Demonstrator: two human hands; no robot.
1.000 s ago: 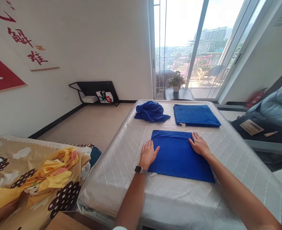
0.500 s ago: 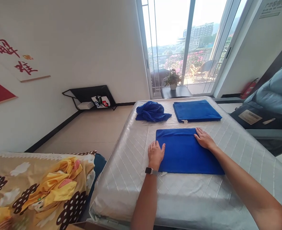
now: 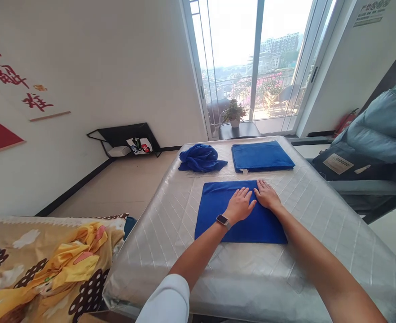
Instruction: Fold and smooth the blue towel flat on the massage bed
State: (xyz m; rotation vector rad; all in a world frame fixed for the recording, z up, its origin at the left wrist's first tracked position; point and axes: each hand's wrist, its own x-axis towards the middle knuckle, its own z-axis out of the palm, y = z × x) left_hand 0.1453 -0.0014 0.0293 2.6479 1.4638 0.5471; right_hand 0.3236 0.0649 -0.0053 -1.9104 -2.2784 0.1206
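Our left hand (image 3: pixel 240 205) and right hand (image 3: pixel 267 195) lie palm-down, fingers extended, gripping nothing, on the royal-blue, flat rectangular fabric piece (image 3: pixel 214 220), near the middle of the silver quilted mattress (image 3: pixel 171 215). Risk: uneven sideways pressure could skew it on the slick-looking cover or bunch the top layer; we see slight creasing near its far edge.
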